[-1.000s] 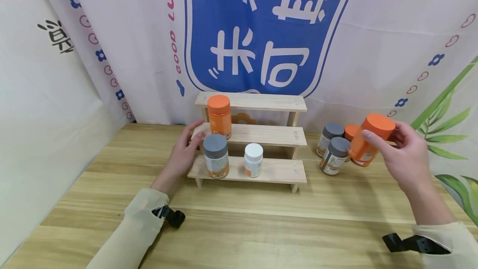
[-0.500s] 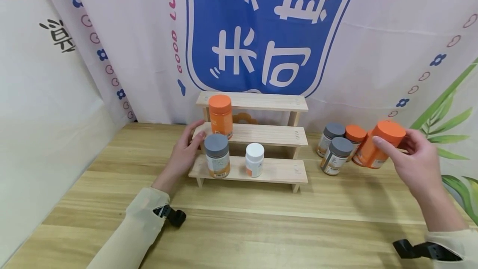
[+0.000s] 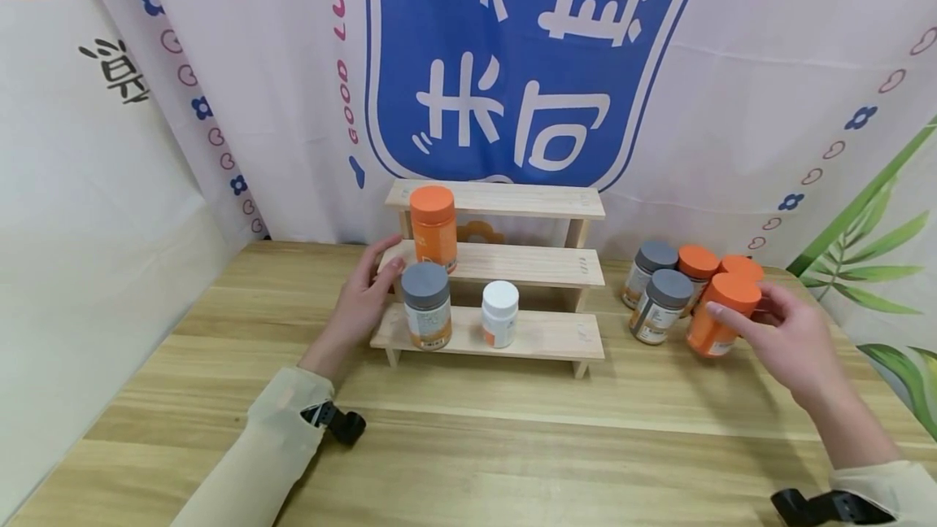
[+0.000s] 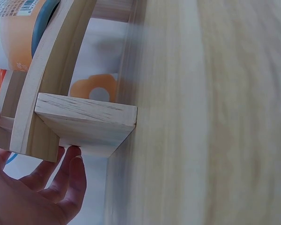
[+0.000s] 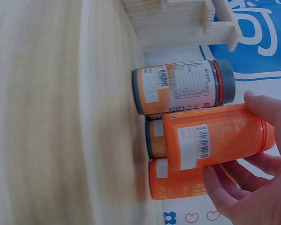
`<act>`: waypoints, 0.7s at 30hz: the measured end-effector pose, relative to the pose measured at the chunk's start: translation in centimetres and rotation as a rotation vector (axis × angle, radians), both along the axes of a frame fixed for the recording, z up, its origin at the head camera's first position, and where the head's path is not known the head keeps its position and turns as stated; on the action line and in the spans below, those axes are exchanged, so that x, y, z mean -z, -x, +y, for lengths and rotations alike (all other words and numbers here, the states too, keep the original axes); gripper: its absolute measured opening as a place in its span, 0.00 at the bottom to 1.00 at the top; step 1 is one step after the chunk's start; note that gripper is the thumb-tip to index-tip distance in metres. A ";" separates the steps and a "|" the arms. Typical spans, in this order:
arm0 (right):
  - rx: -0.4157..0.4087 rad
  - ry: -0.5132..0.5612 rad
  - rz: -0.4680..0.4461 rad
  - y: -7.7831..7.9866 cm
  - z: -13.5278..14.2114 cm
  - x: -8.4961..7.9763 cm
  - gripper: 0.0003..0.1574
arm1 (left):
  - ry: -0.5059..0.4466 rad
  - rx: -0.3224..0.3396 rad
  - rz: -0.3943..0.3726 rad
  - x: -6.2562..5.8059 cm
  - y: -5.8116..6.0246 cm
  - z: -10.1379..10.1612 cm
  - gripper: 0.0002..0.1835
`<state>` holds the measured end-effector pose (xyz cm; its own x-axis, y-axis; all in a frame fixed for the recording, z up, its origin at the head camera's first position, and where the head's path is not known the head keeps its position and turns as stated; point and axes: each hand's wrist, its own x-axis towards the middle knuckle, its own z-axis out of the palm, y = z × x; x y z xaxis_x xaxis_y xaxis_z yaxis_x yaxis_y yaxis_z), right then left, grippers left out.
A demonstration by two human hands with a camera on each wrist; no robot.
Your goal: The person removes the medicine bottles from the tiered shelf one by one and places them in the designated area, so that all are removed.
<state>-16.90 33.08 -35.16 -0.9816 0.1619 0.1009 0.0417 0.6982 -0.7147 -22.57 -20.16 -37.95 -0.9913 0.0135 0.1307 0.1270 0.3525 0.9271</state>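
My right hand (image 3: pixel 791 340) grips an orange jar with an orange lid (image 3: pixel 721 320), thumb on one side and fingers on the other. In the right wrist view this jar (image 5: pixel 215 138) is close to the tabletop, overlapping another orange jar (image 5: pixel 178 185) and standing beside a grey-lidded jar (image 5: pixel 182 86). My left hand (image 3: pixel 362 291) holds the left end of the three-tier wooden display shelf (image 3: pixel 545 336); in the left wrist view its fingertips (image 4: pixel 74 152) touch the shelf's side support (image 4: pixel 89 117).
On the shelf stand an orange jar (image 3: pixel 433 230), a grey-lidded jar (image 3: pixel 427 307) and a small white bottle (image 3: pixel 500 315). Right of it are two grey-lidded jars (image 3: pixel 659 311) and two orange-lidded ones (image 3: pixel 698 263). A printed cloth (image 3: pixel 293 104) hangs behind the wooden table (image 3: pixel 468 446).
My right hand first moved right with the orange jar, then back left and lower, toward the front of the group. An orange jar behind it has come into view. The left hand stays at the shelf.
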 end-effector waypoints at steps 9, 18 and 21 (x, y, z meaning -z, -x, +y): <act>-0.066 -0.006 -0.081 0.4 -0.4 0.7 0.52 | -0.008 0.005 -0.006 0.1 0.0 0.0 0.29; -0.069 -0.016 -0.116 0.6 -0.6 0.9 0.54 | -0.015 0.003 -0.005 0.1 0.0 -0.1 0.28; -0.077 -0.014 -0.126 0.6 -0.6 0.9 0.55 | -0.020 0.000 -0.002 0.1 0.0 -0.1 0.28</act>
<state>-17.55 32.45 -36.05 -0.9962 0.0849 -0.0218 0.0760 0.7129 -0.6971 -22.56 -20.23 -38.03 -0.9916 0.0112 0.1290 0.1253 0.3343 0.9341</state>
